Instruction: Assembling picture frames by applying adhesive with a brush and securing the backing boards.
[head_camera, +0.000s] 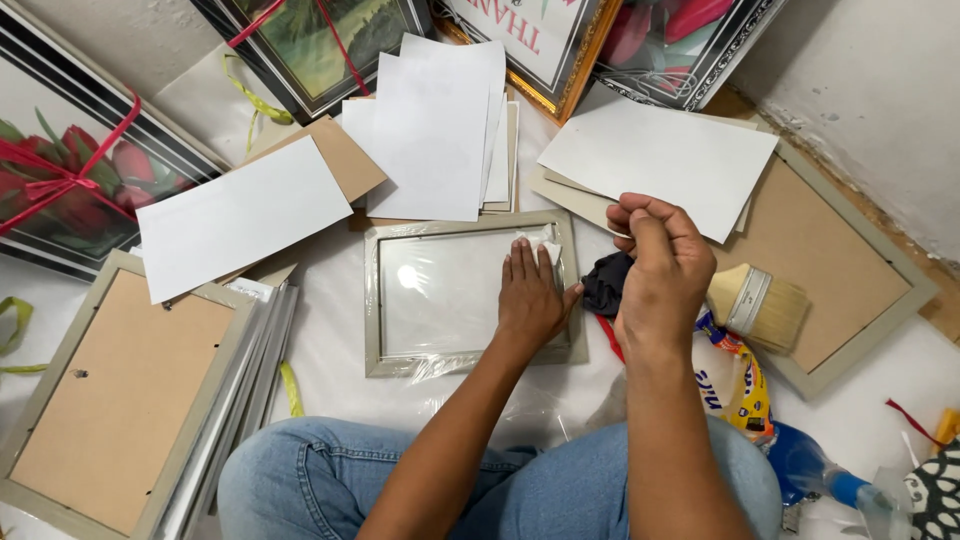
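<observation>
Pressing flat on the glass of a small grey picture frame, the left hand keeps its fingers together and spread over a wad of white tissue at the frame's upper right corner, so its grip is wide and flat, pinning the tissue to the pane rather than closing round it. The frame lies on the white-covered floor just beyond the person's knees in blue jeans, with clear plastic wrap crumpled under its near edge. The right hand hovers just right of the left, its grip narrow, thumb and fingertips pinched together; whether anything is held in that pinch cannot be told. A dark cloth sits between the two hands, touching the frame's right rail. Right of the right hand lies a wide flat paintbrush resting on the brown backing of a larger grey frame. Below that hand is a yellow and white printed packet, and further right a blue spray bottle. Beyond both hands fan loose white sheets; far left of the left hand lies another grey frame, back up.
</observation>
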